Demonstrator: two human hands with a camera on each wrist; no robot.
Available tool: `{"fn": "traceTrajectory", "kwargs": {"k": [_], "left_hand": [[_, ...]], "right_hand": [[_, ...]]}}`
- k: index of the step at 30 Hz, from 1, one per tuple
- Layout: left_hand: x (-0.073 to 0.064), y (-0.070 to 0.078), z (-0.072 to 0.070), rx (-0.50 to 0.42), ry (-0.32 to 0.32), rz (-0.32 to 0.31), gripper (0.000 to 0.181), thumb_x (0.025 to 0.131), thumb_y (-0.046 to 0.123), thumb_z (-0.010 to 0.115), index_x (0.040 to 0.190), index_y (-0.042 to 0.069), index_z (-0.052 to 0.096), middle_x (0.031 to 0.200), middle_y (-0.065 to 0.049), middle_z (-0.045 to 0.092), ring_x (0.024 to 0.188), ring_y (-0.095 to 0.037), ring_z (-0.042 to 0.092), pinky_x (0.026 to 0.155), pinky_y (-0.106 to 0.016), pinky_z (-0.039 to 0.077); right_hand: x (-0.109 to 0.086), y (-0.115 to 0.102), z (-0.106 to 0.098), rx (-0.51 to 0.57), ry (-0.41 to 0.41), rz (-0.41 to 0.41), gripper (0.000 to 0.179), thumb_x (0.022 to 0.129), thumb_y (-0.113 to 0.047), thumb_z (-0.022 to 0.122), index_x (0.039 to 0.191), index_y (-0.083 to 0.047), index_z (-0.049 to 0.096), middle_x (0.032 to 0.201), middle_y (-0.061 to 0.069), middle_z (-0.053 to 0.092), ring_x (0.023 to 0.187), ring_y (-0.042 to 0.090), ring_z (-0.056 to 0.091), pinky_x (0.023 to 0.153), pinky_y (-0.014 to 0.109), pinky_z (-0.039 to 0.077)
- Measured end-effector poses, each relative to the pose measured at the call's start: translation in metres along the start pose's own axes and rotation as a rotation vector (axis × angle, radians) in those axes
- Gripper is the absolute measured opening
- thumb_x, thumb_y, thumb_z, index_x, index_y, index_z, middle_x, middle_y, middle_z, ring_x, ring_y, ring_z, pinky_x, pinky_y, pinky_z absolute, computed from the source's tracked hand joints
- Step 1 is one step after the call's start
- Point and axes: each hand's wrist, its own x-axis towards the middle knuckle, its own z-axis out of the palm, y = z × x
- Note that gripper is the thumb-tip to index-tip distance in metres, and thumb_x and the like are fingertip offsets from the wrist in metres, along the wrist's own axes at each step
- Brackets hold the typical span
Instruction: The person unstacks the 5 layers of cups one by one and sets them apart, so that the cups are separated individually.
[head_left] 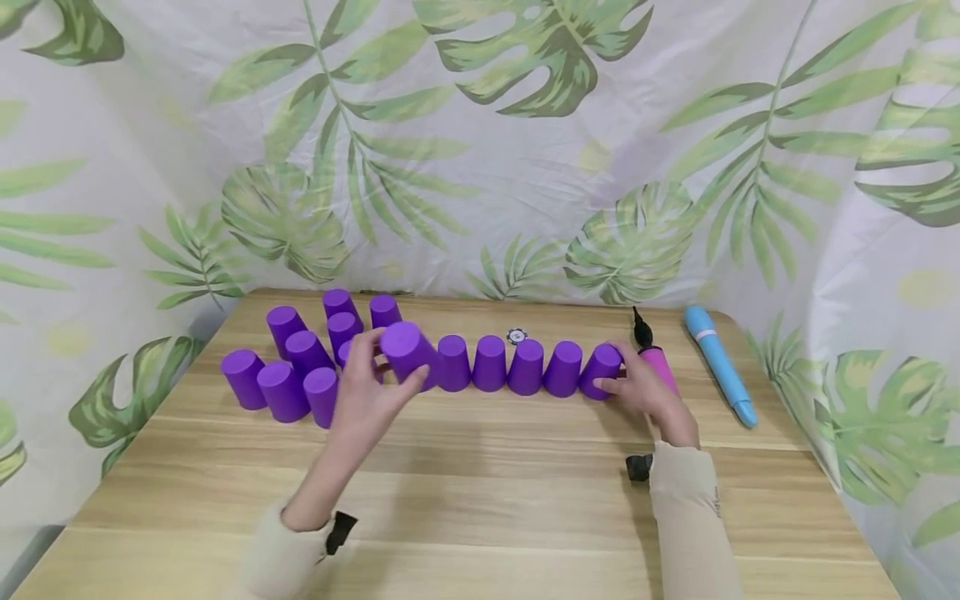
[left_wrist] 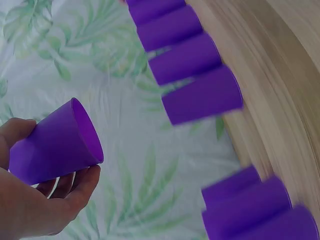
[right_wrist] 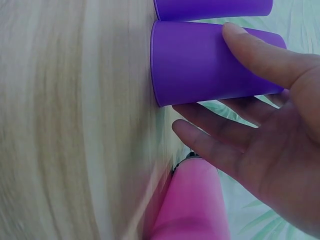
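My left hand (head_left: 369, 387) grips an upside-down purple cup (head_left: 405, 348) between thumb and fingers. In the left wrist view this cup (left_wrist: 55, 142) is up in the air and tilted, its open rim facing right. Several purple cups (head_left: 490, 364) stand mouth down in a row across the table's middle. At the row's right end, my right hand (head_left: 643, 385) holds the last cup (head_left: 600, 372). The right wrist view shows the thumb lying over one side of that cup (right_wrist: 215, 65) and the fingers along the other, its rim at the tabletop.
More upside-down purple cups (head_left: 283, 392) stand grouped at the table's left. A poker chip (head_left: 517, 336) lies behind the row. On the right are a pink pump (head_left: 660, 368) with a black nozzle and a blue tube-shaped pump (head_left: 722, 365). A leaf-patterned curtain (head_left: 517, 167) hangs behind the table.
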Motion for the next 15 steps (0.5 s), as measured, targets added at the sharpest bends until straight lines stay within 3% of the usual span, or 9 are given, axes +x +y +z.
{"fn": "traceTrajectory", "kwargs": {"k": [3, 7, 15], "left_hand": [[-0.002, -0.009, -0.024, 0.052, 0.07, -0.015, 0.064, 0.075, 0.004, 0.079, 0.128, -0.004, 0.045, 0.119, -0.019, 0.051, 0.104, -0.032, 0.056, 0.089, -0.044, 0.051], [-0.006, -0.018, -0.056, 0.112, 0.171, -0.07, 0.063, 0.076, 0.004, 0.077, 0.129, -0.005, 0.043, 0.12, -0.017, 0.049, 0.107, -0.031, 0.054, 0.091, -0.034, 0.05], [-0.017, -0.046, -0.108, 0.16, 0.354, -0.244, 0.062, 0.078, 0.005, 0.074, 0.131, -0.001, 0.042, 0.117, 0.002, 0.044, 0.105, -0.019, 0.051, 0.085, -0.016, 0.049]], "right_hand": [[-0.001, -0.002, -0.001, -0.009, 0.0, 0.005, 0.057, 0.089, -0.006, 0.067, 0.136, -0.002, 0.036, 0.125, 0.03, 0.052, 0.114, 0.046, 0.054, 0.096, 0.053, 0.044], [-0.002, -0.002, -0.001, -0.038, 0.003, -0.01, 0.058, 0.089, -0.006, 0.067, 0.137, 0.0, 0.035, 0.124, 0.031, 0.053, 0.113, 0.047, 0.054, 0.096, 0.053, 0.044], [-0.002, -0.002, 0.0, -0.034, 0.007, -0.011, 0.059, 0.089, -0.006, 0.067, 0.138, 0.001, 0.034, 0.126, 0.032, 0.051, 0.114, 0.048, 0.053, 0.096, 0.053, 0.044]]}}
